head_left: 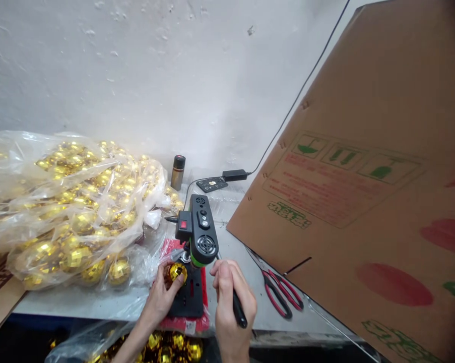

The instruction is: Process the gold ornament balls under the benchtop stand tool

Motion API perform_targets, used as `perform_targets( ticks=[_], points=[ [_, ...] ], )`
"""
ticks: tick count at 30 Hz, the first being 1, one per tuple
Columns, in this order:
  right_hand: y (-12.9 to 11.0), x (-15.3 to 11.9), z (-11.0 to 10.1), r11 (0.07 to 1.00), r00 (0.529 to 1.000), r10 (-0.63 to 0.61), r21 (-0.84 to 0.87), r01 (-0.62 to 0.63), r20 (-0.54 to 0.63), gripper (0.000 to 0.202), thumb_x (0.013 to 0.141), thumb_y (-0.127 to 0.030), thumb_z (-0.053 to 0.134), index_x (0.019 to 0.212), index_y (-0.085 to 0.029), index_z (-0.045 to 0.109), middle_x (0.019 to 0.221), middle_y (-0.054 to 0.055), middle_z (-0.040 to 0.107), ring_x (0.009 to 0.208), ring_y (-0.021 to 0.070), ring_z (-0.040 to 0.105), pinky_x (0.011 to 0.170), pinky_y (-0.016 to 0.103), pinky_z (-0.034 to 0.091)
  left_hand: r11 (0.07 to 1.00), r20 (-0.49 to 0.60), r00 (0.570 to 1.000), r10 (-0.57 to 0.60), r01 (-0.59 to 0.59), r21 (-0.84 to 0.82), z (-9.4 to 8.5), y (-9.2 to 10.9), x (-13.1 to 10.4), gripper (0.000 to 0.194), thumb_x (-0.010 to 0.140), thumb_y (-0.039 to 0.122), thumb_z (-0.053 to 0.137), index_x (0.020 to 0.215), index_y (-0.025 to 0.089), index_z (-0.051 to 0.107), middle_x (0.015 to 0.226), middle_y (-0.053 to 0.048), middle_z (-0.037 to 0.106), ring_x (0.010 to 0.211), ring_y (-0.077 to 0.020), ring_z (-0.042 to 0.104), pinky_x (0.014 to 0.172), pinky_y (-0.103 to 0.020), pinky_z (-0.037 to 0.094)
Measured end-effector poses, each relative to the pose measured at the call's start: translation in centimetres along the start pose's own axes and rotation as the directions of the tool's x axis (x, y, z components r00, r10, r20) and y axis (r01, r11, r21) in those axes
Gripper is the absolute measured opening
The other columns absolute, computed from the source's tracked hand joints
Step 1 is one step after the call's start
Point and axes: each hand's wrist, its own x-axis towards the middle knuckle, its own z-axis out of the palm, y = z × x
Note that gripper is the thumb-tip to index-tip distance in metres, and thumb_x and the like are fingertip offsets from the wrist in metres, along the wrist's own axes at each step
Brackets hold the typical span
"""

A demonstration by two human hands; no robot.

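My left hand (162, 295) holds a gold mirrored ball (178, 273) between thumb and fingers, under the head of a small black bench drill press (203, 222). The ball is just above the machine's black base plate (185, 301). To the right of the machine, my right hand (233, 302) is closed around a black lever handle (240, 311), whose rounded end sticks out below the fingers. The drill tip and its contact with the ball are too small to make out. A red sheet (205, 315) lies beneath the base.
A clear plastic bag (110, 201) full of gold balls fills the left side. More gold balls (178, 341) sit below the table edge. Red-handled pliers (282, 292) lie at right, beside a large leaning carton (344, 176). A spray can (178, 173), phone (212, 184) and power adapter (235, 175) are behind.
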Motion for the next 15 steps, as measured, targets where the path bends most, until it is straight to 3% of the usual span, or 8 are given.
perform_targets(
  ticks=[4,7,10,15],
  points=[
    [0.1,-0.1,-0.1,1.000,1.000,-0.017,0.011,0.017,0.017,0.035,0.111,-0.021,0.045,0.078,-0.022,0.057,0.071,-0.003,0.055,0.062,0.0105,0.054,0.059,0.021,0.045,0.975,0.047,0.992,0.114,-0.121,0.186,0.7,-0.1,-0.8,0.049,0.087,0.057,0.071,0.123,0.024,0.062,0.122,-0.013,0.077,0.113,-0.0353,0.075,0.103,-0.054,0.058],
    [0.0,-0.2,-0.2,1.000,1.000,-0.025,0.010,0.025,0.018,0.034,0.111,-0.020,0.045,0.080,-0.023,0.059,0.072,-0.003,0.056,0.061,0.0104,0.054,0.059,0.020,0.046,0.937,0.076,0.976,0.202,-0.215,0.274,0.8,-0.3,-1.1,0.049,0.088,0.050,0.070,0.129,0.024,0.062,0.127,-0.015,0.076,0.119,-0.0368,0.074,0.106,-0.056,0.057],
    [-0.1,-0.3,-0.3,0.999,0.999,-0.039,0.007,0.039,0.015,0.034,0.111,-0.020,0.045,0.081,-0.023,0.060,0.072,-0.003,0.056,0.061,0.0105,0.054,0.058,0.020,0.046,0.920,0.072,0.963,0.261,-0.271,0.284,0.8,-0.7,-1.1,0.053,0.089,0.049,0.069,0.134,0.022,0.061,0.133,-0.018,0.075,0.126,-0.0380,0.071,0.110,-0.057,0.056],
    [-0.1,-0.4,-0.2,0.999,0.999,-0.040,0.000,0.040,0.011,0.033,0.111,-0.020,0.045,0.083,-0.022,0.062,0.072,-0.002,0.057,0.060,0.0109,0.055,0.056,0.021,0.046,0.921,0.062,0.962,0.266,-0.273,0.278,0.8,-1.2,-0.8,0.052,0.090,0.048,0.070,0.134,0.022,0.062,0.133,-0.016,0.075,0.125,-0.0373,0.072,0.109,-0.056,0.057]
  ],
)
